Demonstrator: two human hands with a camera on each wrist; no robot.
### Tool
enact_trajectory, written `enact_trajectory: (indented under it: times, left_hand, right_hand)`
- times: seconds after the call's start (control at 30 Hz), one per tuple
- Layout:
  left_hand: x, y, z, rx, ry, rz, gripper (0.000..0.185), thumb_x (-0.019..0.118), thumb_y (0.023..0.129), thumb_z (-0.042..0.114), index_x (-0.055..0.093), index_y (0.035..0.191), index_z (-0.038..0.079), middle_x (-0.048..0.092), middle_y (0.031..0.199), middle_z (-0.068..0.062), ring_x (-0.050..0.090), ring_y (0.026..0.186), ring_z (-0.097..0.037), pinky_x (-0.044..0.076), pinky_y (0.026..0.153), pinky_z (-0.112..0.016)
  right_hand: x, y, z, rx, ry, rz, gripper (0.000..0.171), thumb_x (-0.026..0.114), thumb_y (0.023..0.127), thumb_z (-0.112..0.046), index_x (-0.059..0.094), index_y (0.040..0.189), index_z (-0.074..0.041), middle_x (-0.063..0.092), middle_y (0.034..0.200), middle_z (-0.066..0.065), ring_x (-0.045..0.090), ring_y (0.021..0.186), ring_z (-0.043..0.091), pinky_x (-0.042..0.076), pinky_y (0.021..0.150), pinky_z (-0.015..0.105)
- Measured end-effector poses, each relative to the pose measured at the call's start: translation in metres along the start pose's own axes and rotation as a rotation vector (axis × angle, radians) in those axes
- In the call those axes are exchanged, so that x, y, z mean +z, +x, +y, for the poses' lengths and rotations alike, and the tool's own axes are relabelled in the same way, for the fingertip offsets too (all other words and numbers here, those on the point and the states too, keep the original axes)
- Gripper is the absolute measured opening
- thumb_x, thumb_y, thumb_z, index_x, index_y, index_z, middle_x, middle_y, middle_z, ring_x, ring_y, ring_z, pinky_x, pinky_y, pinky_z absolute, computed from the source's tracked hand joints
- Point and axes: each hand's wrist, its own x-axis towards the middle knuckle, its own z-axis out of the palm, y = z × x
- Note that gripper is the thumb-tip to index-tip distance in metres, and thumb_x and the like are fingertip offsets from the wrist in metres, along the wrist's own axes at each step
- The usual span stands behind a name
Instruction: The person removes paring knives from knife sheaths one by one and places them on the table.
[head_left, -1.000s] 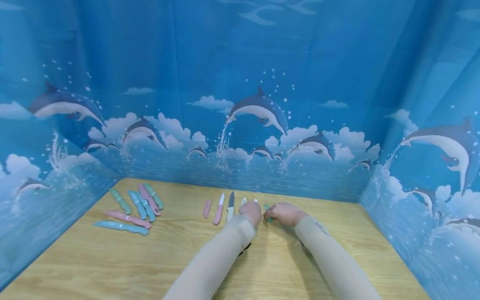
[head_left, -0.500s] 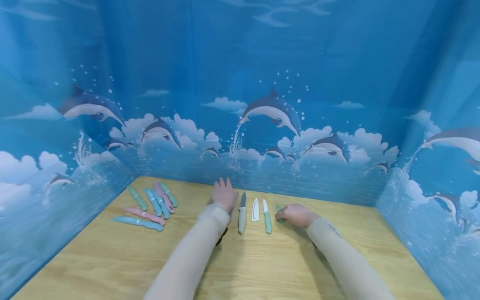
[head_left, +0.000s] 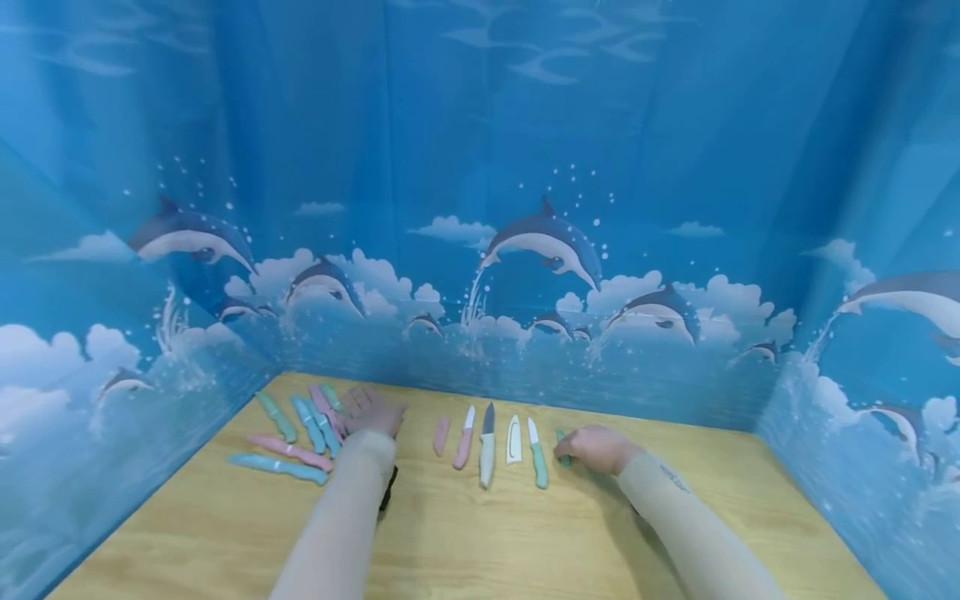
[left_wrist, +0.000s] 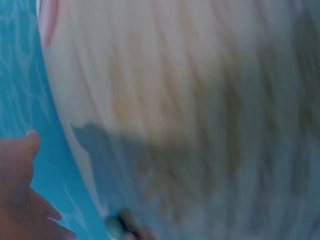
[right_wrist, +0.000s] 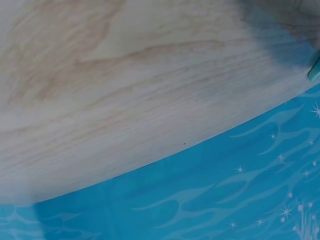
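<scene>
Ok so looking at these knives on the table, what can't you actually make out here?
- Green piece under the right hand: head view, the fingers cover most of it, so knife or sheath is unclear.
- Left hand over the knife pile: head view, motion-blurred; contact cannot be judged.
- Left wrist view: blurred, only the table and part of the hand show.
- Right wrist view: only a teal tip, cut off by the right edge.

Seven sheathed knives (head_left: pixel 311 424) by the tabletop's left edge (one partly hidden); three bare knives (head_left: pixel 487 446), three loose sheaths (head_left: pixel 513 439) mid-table.
</scene>
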Motion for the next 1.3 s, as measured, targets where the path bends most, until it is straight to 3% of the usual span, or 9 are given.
enact_trajectory:
  times: [0.17,0.37,0.57,0.67,0.8,0.87,1.0,1.13,1.3]
  left_hand:
    - [0.001,0.010,-0.021,-0.050,0.070,0.009,0.084,0.042,0.101,0.043,0.000,0.149,-0.012,-0.007,0.155,-0.035,-0.008,0.142,-0.054,0.004,0.115,-0.065]
    - [0.005,0.022,-0.032,-0.059,0.041,0.001,0.083,0.044,0.101,0.039,0.001,0.147,-0.015,-0.006,0.154,-0.037,-0.006,0.141,-0.056,0.005,0.115,-0.065]
    - [0.005,0.024,-0.028,-0.014,0.125,-0.066,0.050,0.027,0.103,0.011,0.022,0.140,-0.023,0.002,0.150,-0.044,0.002,0.139,-0.060,0.010,0.113,-0.067]
    - [0.004,0.024,-0.022,0.023,0.191,-0.062,0.042,0.027,0.101,0.004,0.041,0.133,-0.020,0.016,0.145,-0.047,0.016,0.137,-0.059,0.023,0.111,-0.065]
    - [0.004,0.025,-0.016,0.049,0.193,0.001,0.037,0.033,0.099,0.003,0.054,0.120,-0.019,0.038,0.130,-0.045,0.040,0.123,-0.052,0.046,0.093,-0.054]
    - [0.004,0.026,-0.016,0.053,0.168,0.024,0.034,0.034,0.098,0.002,0.055,0.114,-0.020,0.044,0.120,-0.044,0.047,0.113,-0.049,0.050,0.083,-0.051]
    - [0.003,0.029,-0.024,0.053,0.149,0.041,0.034,0.034,0.098,0.001,0.052,0.114,-0.023,0.050,0.110,-0.042,0.052,0.106,-0.048,0.050,0.085,-0.052]
    - [-0.001,0.029,-0.025,0.042,0.061,0.058,0.041,0.031,0.100,0.007,0.040,0.124,-0.024,0.053,0.115,-0.041,0.053,0.110,-0.049,0.048,0.091,-0.055]
    - [-0.006,0.021,-0.024,0.061,0.055,-0.017,0.040,0.032,0.100,0.007,0.048,0.121,-0.022,0.052,0.117,-0.040,0.052,0.110,-0.048,0.046,0.093,-0.054]
  right_hand:
    - [0.006,0.001,-0.003,-0.037,-0.020,0.038,0.027,0.065,0.086,0.005,0.071,0.106,-0.013,0.073,0.106,0.003,0.070,0.096,0.018,0.056,0.081,0.029]
    - [0.007,0.004,-0.003,0.002,-0.020,0.017,0.027,0.067,0.085,0.005,0.073,0.102,-0.015,0.074,0.105,0.001,0.070,0.096,0.016,0.056,0.082,0.027]
    - [0.007,0.001,-0.002,0.022,-0.012,-0.003,0.029,0.066,0.086,0.003,0.072,0.108,-0.014,0.073,0.107,0.002,0.070,0.098,0.017,0.056,0.084,0.028]
    - [0.005,-0.001,-0.001,0.032,-0.009,-0.003,0.030,0.066,0.085,0.004,0.072,0.109,-0.014,0.073,0.108,0.003,0.069,0.099,0.019,0.056,0.084,0.030]
    - [0.002,-0.003,-0.001,0.034,0.004,0.004,0.030,0.066,0.085,0.004,0.071,0.110,-0.012,0.073,0.109,0.004,0.069,0.100,0.021,0.056,0.085,0.034]
    - [0.001,-0.003,-0.001,0.025,0.010,0.003,0.030,0.066,0.086,0.004,0.071,0.110,-0.012,0.073,0.110,0.005,0.069,0.100,0.021,0.056,0.085,0.034]
    - [0.001,0.001,-0.002,0.021,0.020,-0.013,0.030,0.065,0.086,0.005,0.071,0.110,-0.013,0.073,0.109,0.004,0.069,0.101,0.020,0.056,0.086,0.033]
    - [0.000,0.002,-0.001,0.057,0.038,-0.035,0.027,0.064,0.087,0.003,0.072,0.107,-0.013,0.073,0.109,0.004,0.069,0.101,0.021,0.056,0.086,0.032]
    - [-0.002,0.000,-0.002,0.010,0.026,-0.009,0.026,0.065,0.087,0.004,0.070,0.108,-0.011,0.072,0.110,0.006,0.069,0.100,0.022,0.056,0.084,0.035]
